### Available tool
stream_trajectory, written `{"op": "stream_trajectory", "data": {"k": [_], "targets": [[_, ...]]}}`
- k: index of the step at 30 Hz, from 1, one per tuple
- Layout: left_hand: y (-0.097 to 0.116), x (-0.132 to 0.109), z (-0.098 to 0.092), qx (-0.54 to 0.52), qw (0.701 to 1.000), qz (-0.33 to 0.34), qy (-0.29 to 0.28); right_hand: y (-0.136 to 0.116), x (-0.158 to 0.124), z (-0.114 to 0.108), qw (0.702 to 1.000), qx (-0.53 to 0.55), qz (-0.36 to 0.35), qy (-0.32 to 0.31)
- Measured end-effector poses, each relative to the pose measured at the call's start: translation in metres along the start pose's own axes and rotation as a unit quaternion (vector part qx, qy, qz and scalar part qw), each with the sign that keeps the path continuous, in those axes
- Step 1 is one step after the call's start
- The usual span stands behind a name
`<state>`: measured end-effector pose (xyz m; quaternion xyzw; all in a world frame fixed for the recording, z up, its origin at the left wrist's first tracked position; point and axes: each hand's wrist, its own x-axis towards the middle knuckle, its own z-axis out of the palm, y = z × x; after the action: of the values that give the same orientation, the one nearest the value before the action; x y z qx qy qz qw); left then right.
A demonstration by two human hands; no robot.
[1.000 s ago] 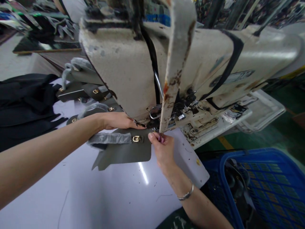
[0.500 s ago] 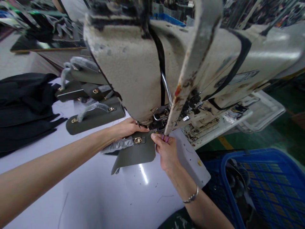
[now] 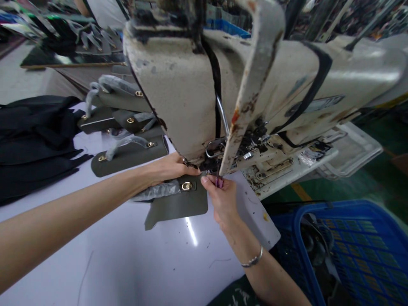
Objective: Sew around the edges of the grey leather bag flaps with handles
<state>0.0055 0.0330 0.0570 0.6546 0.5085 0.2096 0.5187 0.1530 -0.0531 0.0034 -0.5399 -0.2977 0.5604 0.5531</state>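
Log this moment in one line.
left hand: on olive bag flap top edge, under sewing machine | right hand: pinching flap corner | flap: gold buckle, on white table

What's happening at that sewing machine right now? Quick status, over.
Left hand resting on olive bag flap. Right hand pinching its corner. Sewing machine head overhanging both hands.

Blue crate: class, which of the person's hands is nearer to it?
Right hand: nearer, just left of the blue crate, not touching it. Left hand: farther left, beyond the right hand.
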Motion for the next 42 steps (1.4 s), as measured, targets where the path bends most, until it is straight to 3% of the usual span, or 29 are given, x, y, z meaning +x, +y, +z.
{"op": "stream_trajectory", "data": {"k": [3,10,15,23,29,42], "targets": [[-0.003,0.0,0.001,-0.084,0.994,-0.047,-0.046,0.001,0.001,0.002,0.995,0.069,0.065,0.005],[0.005,-0.003,0.012,-0.063,0.995,-0.051,0.054,0.001,0.003,-0.005,0.994,0.07,0.081,0.013],[0.005,-0.005,0.018,-0.071,0.994,-0.055,0.061,-0.002,0.007,-0.01,0.993,0.071,0.098,-0.004],[-0.005,-0.007,0.02,-0.072,0.995,-0.042,0.057,-0.008,0.012,-0.024,0.996,-0.019,0.069,-0.059],[-0.007,-0.01,0.02,-0.112,0.991,-0.065,0.036,-0.011,0.015,-0.025,0.994,-0.007,0.079,-0.069],[-0.014,-0.01,0.028,-0.162,0.98,-0.08,0.085,-0.009,0.019,-0.028,0.994,-0.013,0.068,-0.084]]}}
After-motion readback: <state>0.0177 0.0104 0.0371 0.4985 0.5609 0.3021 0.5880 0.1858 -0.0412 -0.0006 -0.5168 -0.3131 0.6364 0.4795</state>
